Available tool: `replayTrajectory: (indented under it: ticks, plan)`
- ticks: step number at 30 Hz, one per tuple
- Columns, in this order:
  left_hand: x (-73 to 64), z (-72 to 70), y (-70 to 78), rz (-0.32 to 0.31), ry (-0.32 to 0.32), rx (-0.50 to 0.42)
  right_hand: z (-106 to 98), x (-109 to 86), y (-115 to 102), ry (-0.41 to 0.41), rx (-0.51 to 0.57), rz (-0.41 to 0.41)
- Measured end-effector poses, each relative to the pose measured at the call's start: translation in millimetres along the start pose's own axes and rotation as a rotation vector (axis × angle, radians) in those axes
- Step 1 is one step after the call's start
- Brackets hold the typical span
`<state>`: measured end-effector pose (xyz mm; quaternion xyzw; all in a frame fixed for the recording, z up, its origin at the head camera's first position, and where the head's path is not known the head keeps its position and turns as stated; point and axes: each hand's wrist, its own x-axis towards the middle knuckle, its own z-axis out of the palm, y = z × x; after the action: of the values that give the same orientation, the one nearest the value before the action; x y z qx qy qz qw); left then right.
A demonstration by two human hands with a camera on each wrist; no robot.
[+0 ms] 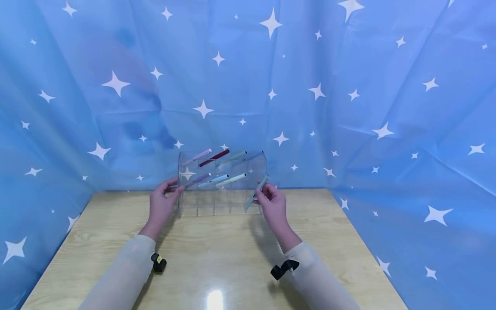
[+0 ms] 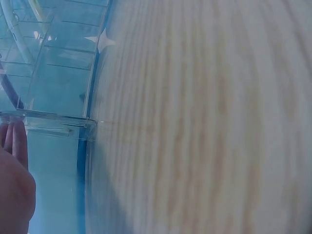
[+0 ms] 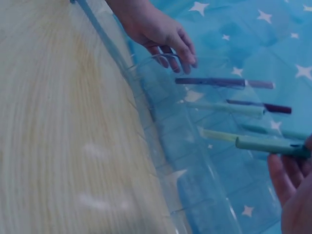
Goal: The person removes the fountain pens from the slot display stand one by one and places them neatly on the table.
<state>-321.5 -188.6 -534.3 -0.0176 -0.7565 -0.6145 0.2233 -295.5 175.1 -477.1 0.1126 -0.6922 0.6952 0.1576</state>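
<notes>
Teal pen (image 3: pixel 268 145), white-starred blue backdrop (image 1: pixel 248 77)

No lettering, brand or number can be read in the head view or either wrist view. A small yellow patch (image 1: pixel 159 259) on a black wrist device (image 1: pixel 158 267), lower left of center in the head view, is too small to make out. White four-pointed stars (image 1: pixel 271 23) are printed across the blue backdrop (image 1: pixel 248 82) filling the upper frame.

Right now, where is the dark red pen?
In the head view, the dark red pen is in the upper row of the clear rack, immediately right of the lilac pen.
</notes>
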Motion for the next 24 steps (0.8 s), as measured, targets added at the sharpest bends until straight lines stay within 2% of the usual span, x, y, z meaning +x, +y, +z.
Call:
replayTrajectory:
  ticks: [6,9,17,24]
  plan:
    - [-22.3,6.7,-9.3,-0.078,-0.042,0.013,0,-32.7,9,-0.033,-0.011,0.121]
    - [-26.0,8.8,-10.1,-0.083,-0.051,0.013,5,-41.3,13,-0.046,-0.01,0.137]
    - [-12.8,3.3,-5.7,-0.062,-0.031,0.015,31,-42.6,19,-0.152,-0.006,0.141]
    - [-0.3,-1.7,0.1,-0.036,-0.033,0.017,53,-41.9,23,-0.209,-0.013,0.153]
